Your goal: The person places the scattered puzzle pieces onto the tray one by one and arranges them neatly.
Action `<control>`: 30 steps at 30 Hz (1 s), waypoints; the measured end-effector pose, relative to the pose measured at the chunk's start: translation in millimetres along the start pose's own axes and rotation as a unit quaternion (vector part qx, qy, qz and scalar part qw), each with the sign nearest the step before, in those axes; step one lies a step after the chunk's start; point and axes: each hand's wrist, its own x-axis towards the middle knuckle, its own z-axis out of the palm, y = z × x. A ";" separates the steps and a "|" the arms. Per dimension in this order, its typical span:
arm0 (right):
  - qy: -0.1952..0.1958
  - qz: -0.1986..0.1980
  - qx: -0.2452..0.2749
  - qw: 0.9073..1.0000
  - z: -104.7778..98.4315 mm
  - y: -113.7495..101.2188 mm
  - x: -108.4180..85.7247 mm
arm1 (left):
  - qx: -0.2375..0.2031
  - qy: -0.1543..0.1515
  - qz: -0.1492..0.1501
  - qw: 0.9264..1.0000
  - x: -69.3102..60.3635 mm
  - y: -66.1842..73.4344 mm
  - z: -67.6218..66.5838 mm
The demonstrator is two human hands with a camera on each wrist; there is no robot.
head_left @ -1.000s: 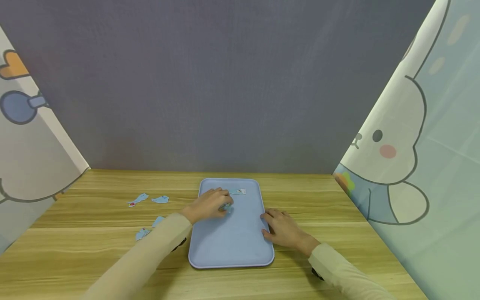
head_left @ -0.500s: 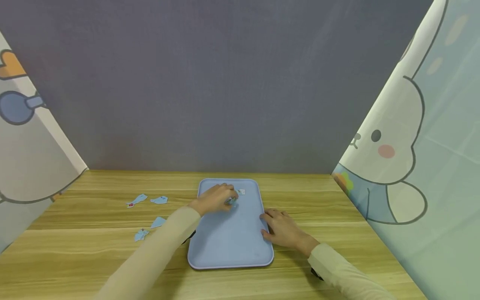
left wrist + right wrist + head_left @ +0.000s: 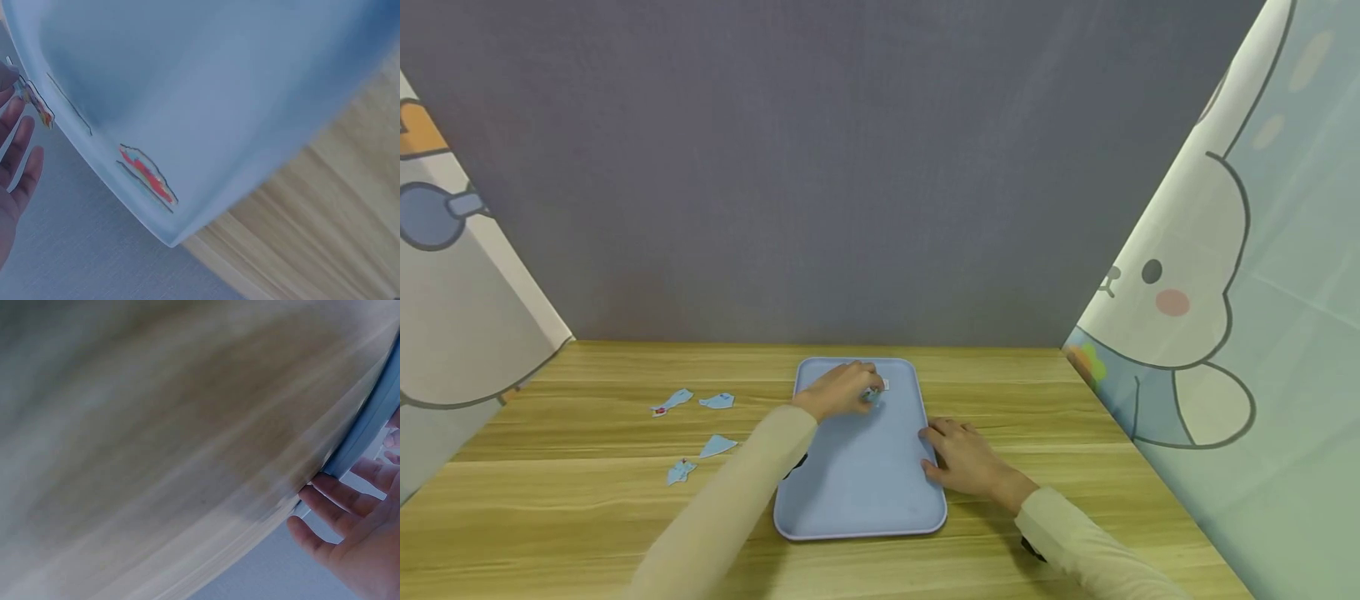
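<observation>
My left hand (image 3: 844,389) is over the far part of the blue tray (image 3: 857,508) and pinches a small light-blue printed piece (image 3: 873,397), thin and irregular like a paper cutout. In the left wrist view the piece (image 3: 39,105) shows coloured print and sits between thumb and fingers. Another printed piece (image 3: 147,174) lies flat near the tray's corner there; in the head view the left hand mostly covers it, leaving a pale end (image 3: 886,384). My right hand (image 3: 964,458) rests at the tray's right rim, fingers fairly straight and touching it in the right wrist view.
Several light-blue pieces lie on the wooden table left of the tray: a long one with red print (image 3: 673,402), a short one (image 3: 717,401), a triangular one (image 3: 718,445) and a jagged one (image 3: 681,472). A grey wall (image 3: 820,183) stands behind the table.
My left hand has moved right and slightly farther back over the tray, carrying the piece and covering more of the one lying there. My right hand has stayed at the rim.
</observation>
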 end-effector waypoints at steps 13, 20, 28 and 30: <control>0.001 -0.001 0.000 1.000 0.6 0.1 0.0 | 0.016 -0.018 -0.030 0.999 5.6 0.0 6.3; 0.011 -0.006 -0.005 1.000 0.7 -0.9 -0.4 | 0.029 -0.026 -0.040 0.998 6.7 1.8 11.0; 0.009 -0.002 -0.005 1.000 1.2 -0.9 -0.3 | 0.039 -0.026 -0.035 0.998 7.4 1.0 17.3; 0.008 -0.002 -0.006 1.000 1.8 -0.5 -0.2 | 0.039 -0.026 -0.035 0.998 7.5 1.5 17.8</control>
